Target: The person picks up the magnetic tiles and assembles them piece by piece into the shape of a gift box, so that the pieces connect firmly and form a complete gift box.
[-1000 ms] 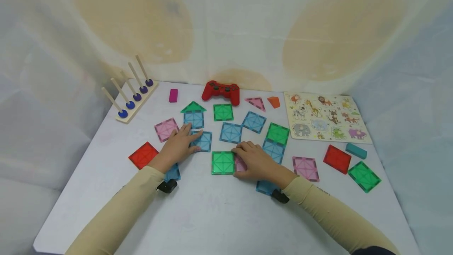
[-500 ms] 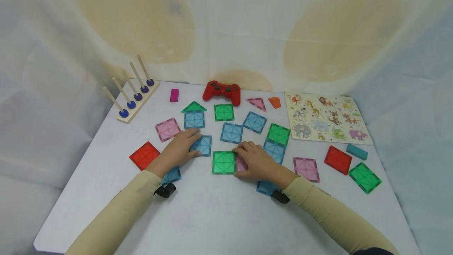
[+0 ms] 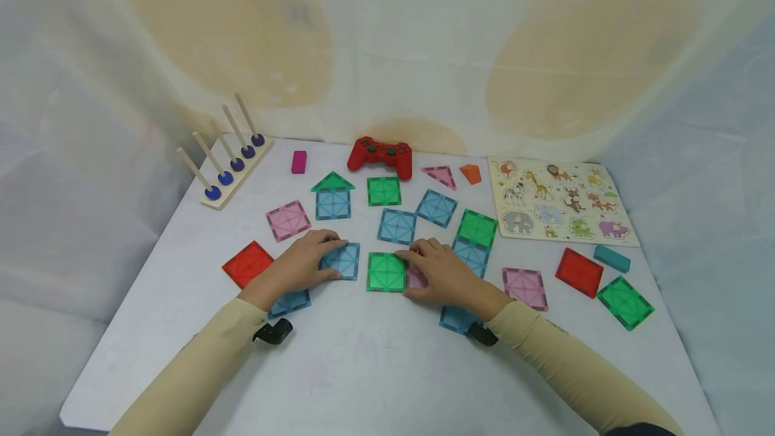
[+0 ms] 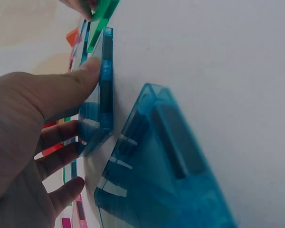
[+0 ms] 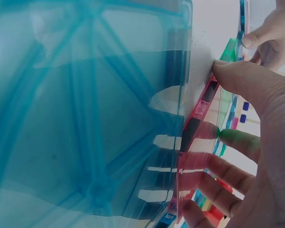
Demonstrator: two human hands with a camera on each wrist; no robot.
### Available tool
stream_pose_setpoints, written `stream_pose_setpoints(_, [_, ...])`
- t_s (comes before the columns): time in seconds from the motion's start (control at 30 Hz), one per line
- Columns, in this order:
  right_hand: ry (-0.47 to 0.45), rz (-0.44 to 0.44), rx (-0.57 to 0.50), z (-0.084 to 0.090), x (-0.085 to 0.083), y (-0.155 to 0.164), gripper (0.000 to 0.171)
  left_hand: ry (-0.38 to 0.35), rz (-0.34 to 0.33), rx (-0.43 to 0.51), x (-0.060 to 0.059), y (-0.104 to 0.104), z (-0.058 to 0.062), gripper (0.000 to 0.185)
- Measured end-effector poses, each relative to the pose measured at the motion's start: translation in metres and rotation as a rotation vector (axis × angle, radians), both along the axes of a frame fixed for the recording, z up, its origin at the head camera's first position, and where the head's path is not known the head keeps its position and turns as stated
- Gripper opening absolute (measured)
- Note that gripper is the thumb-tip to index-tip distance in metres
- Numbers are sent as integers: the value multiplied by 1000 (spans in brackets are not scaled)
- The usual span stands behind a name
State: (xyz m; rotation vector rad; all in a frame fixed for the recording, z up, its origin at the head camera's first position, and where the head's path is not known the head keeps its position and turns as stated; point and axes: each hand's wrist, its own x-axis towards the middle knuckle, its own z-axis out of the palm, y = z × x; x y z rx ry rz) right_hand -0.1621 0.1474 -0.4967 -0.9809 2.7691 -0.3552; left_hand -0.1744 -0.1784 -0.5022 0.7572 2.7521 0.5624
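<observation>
My left hand [image 3: 299,264] holds a translucent blue square magnetic tile [image 3: 344,262] flat on the table, thumb on the near edge and fingers at the far one. In the left wrist view the thumb [image 4: 88,76] presses along the edge of that tile. My right hand [image 3: 445,278] grips a pink square tile [image 3: 415,278], partly hidden under the fingers. A green square tile [image 3: 386,272] lies edge to edge with the pink one. Between the blue tile and the green tile shows a narrow gap. Another blue tile [image 5: 95,118] fills the near side of the right wrist view.
Beyond the hands lie more blue tiles [image 3: 396,226], a green triangle [image 3: 333,182] atop a blue square, and a red game controller [image 3: 380,157]. A peg stand [image 3: 236,173] is at back left, an animal puzzle board [image 3: 551,202] at back right. Red tiles [image 3: 578,272] flank both sides.
My left hand has drawn the blue tile toward the person, from below the triangle-topped tile to beside the green one. The right hand's green and pink tiles have shifted slightly away and right.
</observation>
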Motion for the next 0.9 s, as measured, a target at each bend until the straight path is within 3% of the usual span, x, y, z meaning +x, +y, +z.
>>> stream_pose_setpoints(0.2, [-2,8,-1,2,-1,-2,76,9,-18,23,3,4,-3,80])
stream_pose_setpoints(0.57, [-10,7,26,1,-4,-6,77,74,-14,8,10,20,-2,78])
stream_pose_setpoints(0.9, [-14,27,24,1,-4,-6,76,127,-38,-2,9,37,-13,84])
